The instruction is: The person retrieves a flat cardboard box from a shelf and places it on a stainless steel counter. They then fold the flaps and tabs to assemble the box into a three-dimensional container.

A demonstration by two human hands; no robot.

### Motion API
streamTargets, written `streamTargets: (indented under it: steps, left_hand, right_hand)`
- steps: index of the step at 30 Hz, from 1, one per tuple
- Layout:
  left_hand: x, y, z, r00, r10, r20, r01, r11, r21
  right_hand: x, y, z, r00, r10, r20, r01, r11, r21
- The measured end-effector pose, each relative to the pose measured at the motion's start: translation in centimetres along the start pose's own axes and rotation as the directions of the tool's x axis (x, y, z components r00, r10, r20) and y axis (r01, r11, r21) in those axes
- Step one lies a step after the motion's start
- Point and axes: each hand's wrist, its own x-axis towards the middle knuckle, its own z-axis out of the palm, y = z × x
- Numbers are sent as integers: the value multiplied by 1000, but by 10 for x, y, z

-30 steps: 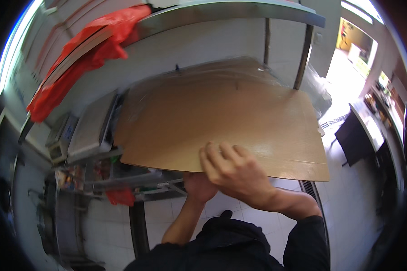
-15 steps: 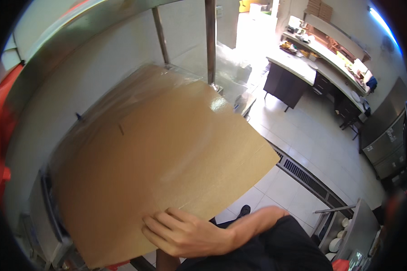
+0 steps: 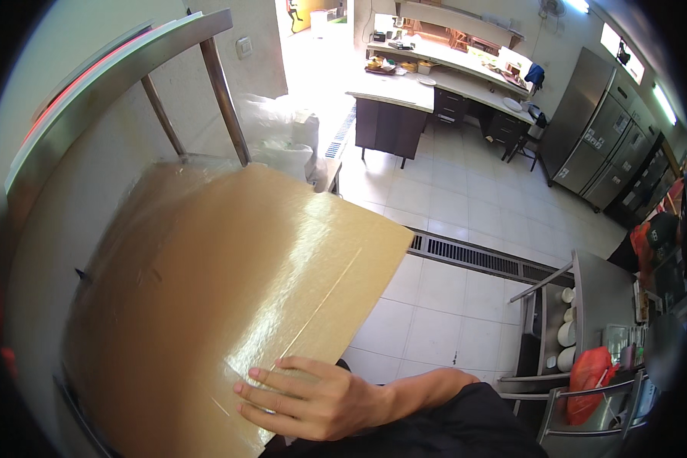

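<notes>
A large, glossy brown sheet (image 3: 229, 290) like cardboard fills the left and middle of the head view. Clear plastic film (image 3: 149, 179) covers its far left part. My right hand (image 3: 309, 398) lies on the sheet's near right edge, fingers stretched out and slightly spread over its surface. The thumb is hidden, so I cannot tell whether it is under the edge. No part of my left hand shows.
A metal frame (image 3: 217, 99) rises beyond the sheet. Clear plastic bags (image 3: 278, 133) sit behind it. A floor drain grate (image 3: 466, 253) crosses the tiles. At right are a steel fridge (image 3: 591, 130), a shelf unit with white bowls (image 3: 567, 333) and a red bag (image 3: 590, 385).
The view has swung to the right, bringing more of the room in. My right hand remains at the sheet's near edge, its fingers now straighter. Light glints more strongly off the sheet.
</notes>
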Motion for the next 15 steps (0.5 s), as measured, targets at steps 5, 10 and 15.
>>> streamTargets:
  steps: [5, 10, 15]
  left_hand:
    - [-2, -45, 35, 933, -255, 253, 248, 967, 62]
    - [-43, -103, 56, 782, -508, 361, 458, 862, 219]
    - [-83, -180, 35, 567, -803, 186, 692, 586, 420]
  right_hand:
    - [-39, -46, -57, 996, 87, -36, -93, 957, -276]
    - [-116, -120, -110, 977, 196, -87, -214, 854, -474]
    - [-222, -201, -127, 831, 487, -271, -550, 642, -533]
